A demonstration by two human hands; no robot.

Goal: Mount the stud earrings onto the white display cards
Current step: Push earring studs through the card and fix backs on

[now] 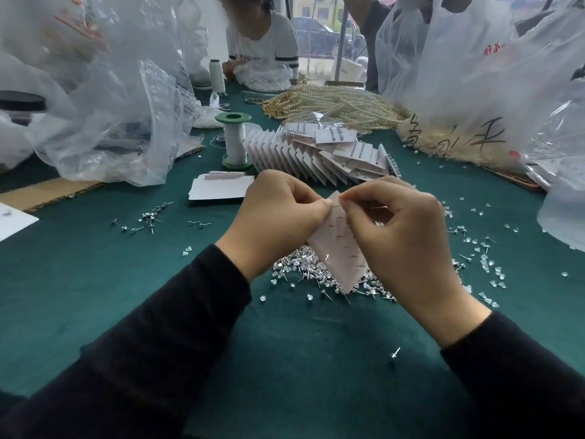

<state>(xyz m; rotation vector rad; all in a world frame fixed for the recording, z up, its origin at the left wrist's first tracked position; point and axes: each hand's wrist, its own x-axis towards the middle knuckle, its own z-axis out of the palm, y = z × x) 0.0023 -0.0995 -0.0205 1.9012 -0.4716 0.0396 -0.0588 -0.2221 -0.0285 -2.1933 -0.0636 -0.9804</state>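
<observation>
Both your hands are clamped on one white paper display card [340, 245], held tilted above the dark green felt table [95, 280].

Your left hand [278, 213] pinches the card's top edge between thumb and forefinger. Your right hand [402, 236] pinches the same edge just beside it; whether a stud sits in that pinch is too small to tell. The loose silver stud earrings [304, 267] lie heaped under the card, and the fanned row of filled white cards [316, 156] lies beyond your hands.
</observation>
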